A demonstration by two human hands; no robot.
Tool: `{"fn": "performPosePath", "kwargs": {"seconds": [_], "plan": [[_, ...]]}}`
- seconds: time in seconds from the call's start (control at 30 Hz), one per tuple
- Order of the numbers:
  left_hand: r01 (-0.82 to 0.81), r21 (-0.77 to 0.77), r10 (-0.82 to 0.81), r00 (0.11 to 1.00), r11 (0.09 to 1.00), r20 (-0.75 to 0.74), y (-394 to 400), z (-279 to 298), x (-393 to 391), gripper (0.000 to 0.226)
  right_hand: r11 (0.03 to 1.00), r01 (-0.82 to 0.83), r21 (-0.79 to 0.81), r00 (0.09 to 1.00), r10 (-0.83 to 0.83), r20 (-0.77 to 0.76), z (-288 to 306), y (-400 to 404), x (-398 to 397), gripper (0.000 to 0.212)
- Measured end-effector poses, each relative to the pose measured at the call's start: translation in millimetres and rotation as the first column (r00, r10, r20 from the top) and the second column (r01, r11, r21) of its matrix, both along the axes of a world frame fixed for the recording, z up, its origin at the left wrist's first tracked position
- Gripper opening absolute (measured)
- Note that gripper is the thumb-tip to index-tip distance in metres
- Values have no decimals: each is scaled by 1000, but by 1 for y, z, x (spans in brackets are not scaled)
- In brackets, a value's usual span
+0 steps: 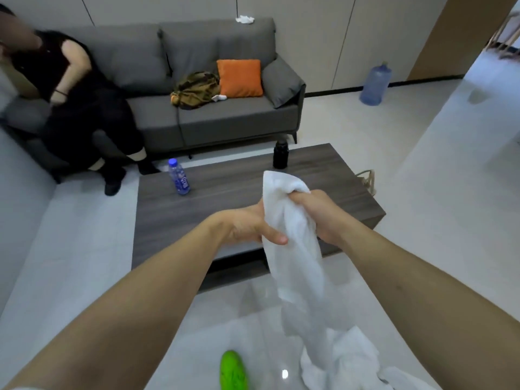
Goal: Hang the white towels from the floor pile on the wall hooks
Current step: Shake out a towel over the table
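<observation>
Here, both hands grip one white towel [292, 235] hanging vertically: right hand [318, 212] fisted at its top, left hand [253, 226] pinching lower; floor pile [346, 358] beneath (hooks unseen).

No text can be read anywhere in the view. The clear water bottle [179, 177] standing on the dark wood worktop [225, 198] has a blue label with white lettering, but the print is too blurred to make out.
</observation>
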State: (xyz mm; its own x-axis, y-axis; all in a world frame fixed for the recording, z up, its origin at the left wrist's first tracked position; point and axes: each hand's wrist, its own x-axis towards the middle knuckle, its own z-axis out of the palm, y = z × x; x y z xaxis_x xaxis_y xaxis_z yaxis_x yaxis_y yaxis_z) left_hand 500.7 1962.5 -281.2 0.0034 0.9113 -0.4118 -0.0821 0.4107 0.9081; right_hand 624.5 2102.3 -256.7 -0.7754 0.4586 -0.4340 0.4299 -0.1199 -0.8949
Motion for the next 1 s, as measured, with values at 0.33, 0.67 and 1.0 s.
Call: {"fn": "performPosePath", "kwargs": {"seconds": [0.33,0.67,1.0], "plan": [[-188,-170,171,979,967,-107,-18,-26,-102,52,936,159,-315,973,-203,-109,-5,5,-124,51],[-660,-76,479,614,747,-627,-47,-23,-216,26,963,269,-5,963,-269,2,8,69,-191,57],[-750,272,456,44,602,-889,21,46,-338,27,924,177,338,983,-146,-114,24,151,-305,11]]}}
